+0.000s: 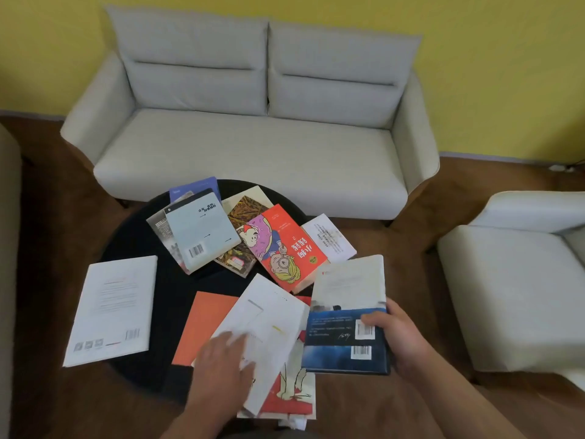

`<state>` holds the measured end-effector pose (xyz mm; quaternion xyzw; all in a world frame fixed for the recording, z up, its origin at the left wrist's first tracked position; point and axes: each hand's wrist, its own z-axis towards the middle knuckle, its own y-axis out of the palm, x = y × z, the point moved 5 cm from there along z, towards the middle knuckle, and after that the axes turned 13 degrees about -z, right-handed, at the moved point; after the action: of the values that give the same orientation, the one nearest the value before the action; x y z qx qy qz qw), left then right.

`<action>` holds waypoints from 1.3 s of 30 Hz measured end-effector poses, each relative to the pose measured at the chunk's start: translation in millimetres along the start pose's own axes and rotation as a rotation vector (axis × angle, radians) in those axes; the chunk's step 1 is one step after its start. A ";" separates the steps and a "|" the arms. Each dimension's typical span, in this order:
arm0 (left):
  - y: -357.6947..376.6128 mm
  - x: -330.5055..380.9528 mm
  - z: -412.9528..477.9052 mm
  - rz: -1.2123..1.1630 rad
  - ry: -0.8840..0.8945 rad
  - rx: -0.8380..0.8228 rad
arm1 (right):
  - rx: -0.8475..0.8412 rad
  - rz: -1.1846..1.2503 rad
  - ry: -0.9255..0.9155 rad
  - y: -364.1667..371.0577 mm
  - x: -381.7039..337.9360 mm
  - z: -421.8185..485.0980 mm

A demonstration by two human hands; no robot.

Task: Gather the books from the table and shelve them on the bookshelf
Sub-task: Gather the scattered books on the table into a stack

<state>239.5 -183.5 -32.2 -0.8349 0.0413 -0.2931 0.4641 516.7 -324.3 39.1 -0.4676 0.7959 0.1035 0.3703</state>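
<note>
Step in hand: gathering, judged early, with most books lying loose on the bench [136, 229] and none shelved.
Right hand [399, 337]: gripping the blue-and-white book [345, 312] by its right side, thumb on the cover beside a barcode label, other fingers hidden beneath.
Blue-and-white book: at the bench's near right edge, hanging out past it; lifted or resting, cannot tell.
Left hand [224, 359]: laid flat, fingers straight, on the white book [269, 315] at the near edge; blurred, with no curl round the book to be seen.
White book: tilted, lying across the orange book [205, 324] and a red illustrated one that juts over the near edge.
Other books: red cartoon book [285, 245] right of centre, overlapping a brown patterned one; pale blue book [199, 229] atop a small pile toward the far left; large white book [114, 308] overhanging the left edge.
Bookshelf: not in view.
Next move, as a judgement: sliding the white book toward the right hand and stacking it with the blue-and-white book, which calls for a thumb under an edge, since flat fingers can only push.
Risk, as a judgement: knocking the overhanging red illustrated book off the near edge while dragging the white one.
</note>
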 end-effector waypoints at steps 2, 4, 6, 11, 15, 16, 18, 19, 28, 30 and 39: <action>-12.9 -20.1 11.6 -0.193 -0.140 0.039 | 0.006 -0.176 -0.056 11.2 -5.7 -4.0; -19.4 -28.2 16.1 -0.446 -0.210 -0.041 | 0.013 -0.362 -0.123 25.3 -11.4 -6.2; -23.5 -29.6 17.8 -0.435 -0.219 -0.108 | 0.023 -0.518 -0.204 38.7 -15.3 -5.7; -10.9 -25.4 15.9 -0.416 -0.202 -0.180 | 0.052 -0.810 -0.308 75.4 -17.2 -6.8; 1.7 -32.7 12.7 -0.551 -0.232 -0.174 | -0.004 -0.773 -0.321 123.3 -13.3 -10.1; 4.4 -34.5 12.7 -0.631 -0.246 -0.179 | 0.025 -0.793 -0.320 132.7 -12.6 -9.8; 9.8 -34.6 12.9 -0.884 -0.311 -0.202 | 0.095 -0.880 -0.334 147.3 -9.9 -7.1; 11.6 -33.1 12.3 -0.987 -0.337 -0.210 | 0.102 -0.913 -0.346 153.5 -6.8 -4.7; 1.1 -19.7 15.1 -0.951 -0.238 -0.166 | 0.014 -1.093 -0.545 141.9 32.7 25.0; -2.3 -14.6 17.1 -0.984 -0.215 -0.145 | 0.166 -0.949 -0.451 113.5 34.2 37.0; 7.7 -0.7 10.0 -1.158 -0.359 -0.235 | -0.262 -0.094 0.100 127.8 77.1 43.6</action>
<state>245.7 -180.2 -42.7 -0.8036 -0.4654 -0.3458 0.1344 411.0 -284.2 -67.7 -0.5532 0.7704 0.1654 0.2705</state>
